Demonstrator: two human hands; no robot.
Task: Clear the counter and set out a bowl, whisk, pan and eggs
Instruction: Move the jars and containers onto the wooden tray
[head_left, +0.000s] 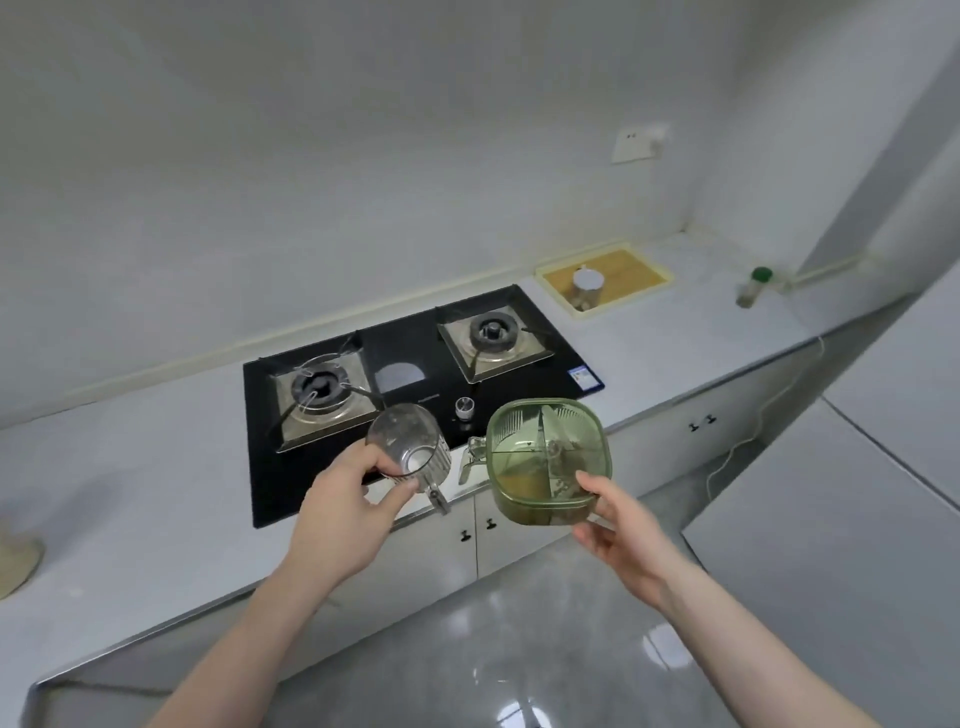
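Observation:
My left hand (345, 512) grips a clear ribbed glass jar (410, 447) with a metal clasp, tilted so that its mouth faces me, above the front edge of the black gas hob (561, 358). My right hand (618, 525) holds a square green see-through spice box (548, 457) by its near corner; the box has divided compartments and is lifted off the white counter (675, 353). No bowl, whisk, pan or eggs are in view.
A yellow-rimmed tray (639, 267) with a small jar (587, 286) on it lies at the back right. A green-capped bottle (753, 288) stands near the right wall. White cabinets (519, 530) run under the counter, a white appliance (857, 545) is at the right, and a round object (18, 558) sits at the left edge.

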